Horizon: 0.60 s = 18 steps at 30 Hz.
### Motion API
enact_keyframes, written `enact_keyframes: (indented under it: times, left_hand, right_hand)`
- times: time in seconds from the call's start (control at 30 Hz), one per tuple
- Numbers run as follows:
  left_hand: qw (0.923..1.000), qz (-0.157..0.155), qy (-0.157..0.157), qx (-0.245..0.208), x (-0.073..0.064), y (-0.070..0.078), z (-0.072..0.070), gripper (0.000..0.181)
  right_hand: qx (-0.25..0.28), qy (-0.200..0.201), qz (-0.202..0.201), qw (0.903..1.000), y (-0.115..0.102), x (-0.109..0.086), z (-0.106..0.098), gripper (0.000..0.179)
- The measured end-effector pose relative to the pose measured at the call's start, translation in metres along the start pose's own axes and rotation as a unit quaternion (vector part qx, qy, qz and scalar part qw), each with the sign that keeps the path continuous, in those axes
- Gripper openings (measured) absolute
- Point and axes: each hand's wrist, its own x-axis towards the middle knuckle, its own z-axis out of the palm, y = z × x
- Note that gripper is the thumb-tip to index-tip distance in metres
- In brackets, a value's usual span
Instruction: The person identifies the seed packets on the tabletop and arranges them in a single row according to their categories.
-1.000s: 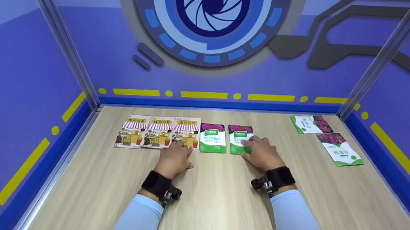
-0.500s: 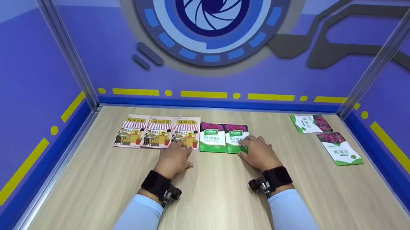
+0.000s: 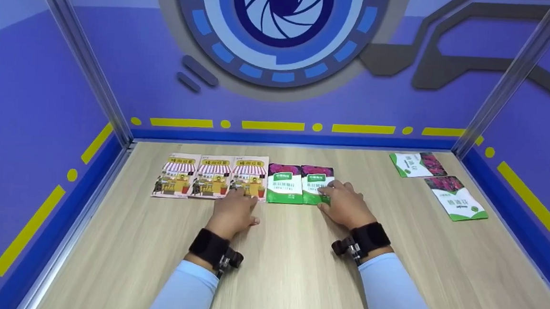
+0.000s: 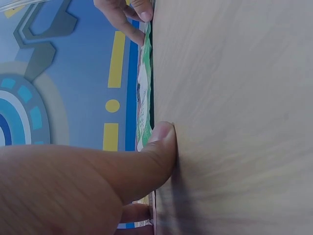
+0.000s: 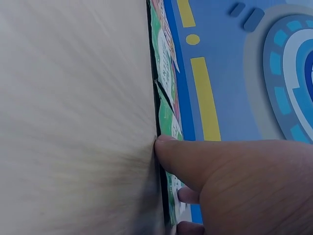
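Note:
Three pink seed packets with a striped-awning shop picture lie side by side, the right one of these pink packets (image 3: 251, 172) under the fingertips of my left hand (image 3: 234, 214). Right beside it is a green-and-white flower seed packet (image 3: 285, 186), with a second green-and-white packet (image 3: 314, 181) against its right side. My right hand (image 3: 348, 207) rests its fingers on this second packet's right part, hiding some of it. In the right wrist view the right thumb (image 5: 178, 152) touches near the packet's lower edge. The left thumb (image 4: 156, 152) rests on the table in the left wrist view.
Two more white-and-green flower packets lie at the far right, one turned sideways (image 3: 417, 165) and one tilted (image 3: 456, 199). Blue-purple panels (image 3: 276, 140) wall the wooden table (image 3: 287, 270) at the back and both sides.
My right hand has slid the second green-and-white packet left until it closed the gap to the first one. In the last half second it has barely moved. My left hand has stayed put.

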Motion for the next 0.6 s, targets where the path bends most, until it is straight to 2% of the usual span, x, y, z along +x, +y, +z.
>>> enact_keyframes:
  times: [0.43, 0.6]
  left_hand:
    - [1.0000, 0.000, 0.004, 0.001, 0.0007, -0.0004, 0.0001, 0.063]
    - [1.0000, -0.003, -0.001, -0.005, 0.0001, 0.0007, -0.0001, 0.063]
  right_hand:
    - [0.013, -0.005, 0.003, 0.9999, -0.0008, -0.0003, -0.0026, 0.047]
    - [0.039, -0.015, 0.017, 0.9990, 0.0013, -0.0004, -0.0061, 0.050]
